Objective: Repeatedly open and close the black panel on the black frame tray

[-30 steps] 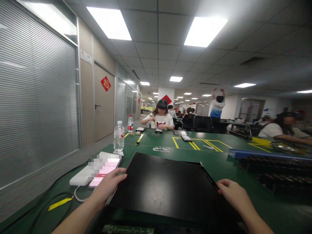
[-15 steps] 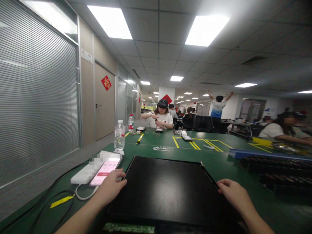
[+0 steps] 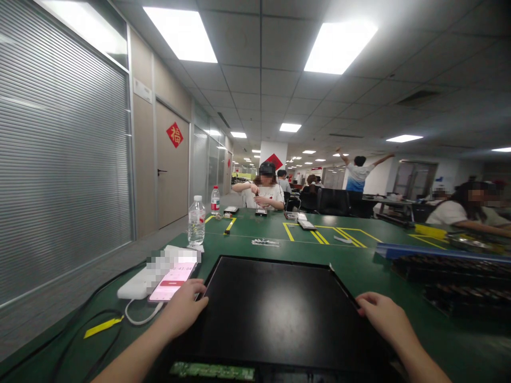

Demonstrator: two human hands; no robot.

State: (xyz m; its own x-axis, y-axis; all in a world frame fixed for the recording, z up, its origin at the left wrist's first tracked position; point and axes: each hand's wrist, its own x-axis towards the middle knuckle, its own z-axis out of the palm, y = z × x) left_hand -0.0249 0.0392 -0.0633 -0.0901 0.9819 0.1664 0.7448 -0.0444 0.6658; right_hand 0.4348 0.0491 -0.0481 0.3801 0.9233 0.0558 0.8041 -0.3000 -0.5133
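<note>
A large black flat screen panel (image 3: 259, 314) lies in front of me on the green table, glossy side up, within a thin dark frame. A strip of green circuit board (image 3: 213, 371) shows along its near edge. My left hand (image 3: 187, 303) has its fingers curled at the panel's left edge, thumb close to the corner of the frame. On the opposite side, my right hand (image 3: 379, 314) pinches the right edge between thumb and fingers. The undersides of both grips are hidden.
Left of the panel are a phone (image 3: 175, 282) running a timer, a white power bank (image 3: 133, 287) with cable, and a water bottle (image 3: 196, 221). Dark slotted racks (image 3: 439, 271) stand at right. A co-worker (image 3: 265, 191) handles a small device across the table.
More of the thin frame shows along the panel's far and left edges. Both my hands stay at the sides. A person in the background has spread their raised arms wider.
</note>
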